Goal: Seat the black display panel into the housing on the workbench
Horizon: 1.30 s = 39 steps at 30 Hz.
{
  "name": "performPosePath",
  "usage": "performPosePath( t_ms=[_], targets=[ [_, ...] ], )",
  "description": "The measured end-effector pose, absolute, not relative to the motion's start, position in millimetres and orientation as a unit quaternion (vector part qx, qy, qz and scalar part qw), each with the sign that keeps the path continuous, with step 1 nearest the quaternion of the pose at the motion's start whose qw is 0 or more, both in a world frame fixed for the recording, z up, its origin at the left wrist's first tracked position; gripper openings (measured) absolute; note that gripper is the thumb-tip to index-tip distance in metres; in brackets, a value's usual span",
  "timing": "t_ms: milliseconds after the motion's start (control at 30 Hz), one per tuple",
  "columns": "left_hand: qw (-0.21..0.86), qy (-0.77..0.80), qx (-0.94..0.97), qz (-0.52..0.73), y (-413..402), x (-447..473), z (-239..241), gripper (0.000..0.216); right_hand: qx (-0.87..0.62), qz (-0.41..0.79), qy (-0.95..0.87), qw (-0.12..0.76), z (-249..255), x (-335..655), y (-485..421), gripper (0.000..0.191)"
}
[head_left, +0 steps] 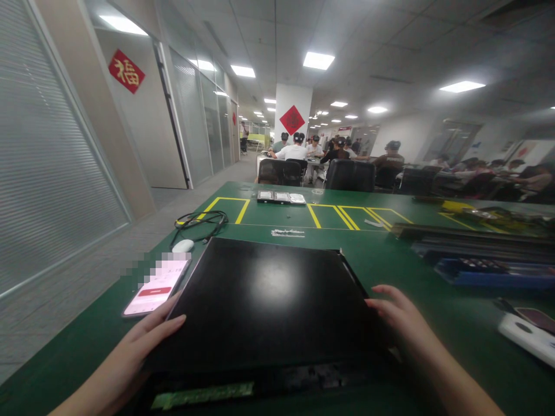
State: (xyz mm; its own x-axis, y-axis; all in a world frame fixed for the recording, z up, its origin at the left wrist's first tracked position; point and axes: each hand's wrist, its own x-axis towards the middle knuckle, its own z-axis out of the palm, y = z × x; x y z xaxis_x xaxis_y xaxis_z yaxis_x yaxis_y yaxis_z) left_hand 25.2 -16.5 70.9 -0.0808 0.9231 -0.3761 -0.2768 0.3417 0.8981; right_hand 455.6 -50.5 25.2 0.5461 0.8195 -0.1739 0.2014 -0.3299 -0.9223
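Observation:
A flat black panel, like a laptop lid or cover, lies on the green table in front of me. My left hand rests on its near left edge with fingers stretched along the side. My right hand touches its right edge, fingers slightly curled against the rim. Below the panel's near edge a strip of exposed circuit board shows. A phone with a lit pink screen lies just left of the panel, close to my left fingers.
The green table has yellow marked boxes at the far side. On it are a white mouse, a black cable, small trays, a blue tray and a white device. Several people sit at tables beyond.

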Motion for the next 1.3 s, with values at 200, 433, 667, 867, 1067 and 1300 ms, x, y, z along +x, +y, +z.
performPosePath(
  t_ms=[200, 433, 667, 867, 1067, 1300],
  targets=[
    [0.631, 0.552, 0.301, 0.455, -12.3, 15.1, 54.9, 0.088, -0.728, 0.354, -0.336, 0.482, 21.0, 458.0, -49.8, 0.039],
    [0.655, 0.534, 0.328, 0.422, -7.5, 11.4, 50.3, 0.08, -0.717, 0.366, -0.369, 0.464, 12.4, 461.7, -49.7, 0.028],
    [0.642, 0.552, 0.328, 0.42, -5.4, 8.6, 45.9, 0.078, -0.735, 0.282, -0.456, 0.416, 3.9, 464.1, -47.8, 0.021],
    [0.602, 0.598, 0.317, 0.424, -4.5, 5.9, 42.8, 0.077, -0.75, 0.259, -0.474, 0.383, 14.7, 455.6, -52.4, 0.017],
    [0.638, 0.548, 0.285, 0.459, -5.6, 7.0, 51.2, 0.068, -0.761, 0.239, -0.482, 0.363, 14.2, 456.6, -53.0, 0.019],
    [0.649, 0.522, 0.318, 0.454, -9.5, 10.4, 49.9, 0.095, -0.766, 0.217, -0.497, 0.346, 14.0, 456.0, -53.5, 0.02]
  ],
)
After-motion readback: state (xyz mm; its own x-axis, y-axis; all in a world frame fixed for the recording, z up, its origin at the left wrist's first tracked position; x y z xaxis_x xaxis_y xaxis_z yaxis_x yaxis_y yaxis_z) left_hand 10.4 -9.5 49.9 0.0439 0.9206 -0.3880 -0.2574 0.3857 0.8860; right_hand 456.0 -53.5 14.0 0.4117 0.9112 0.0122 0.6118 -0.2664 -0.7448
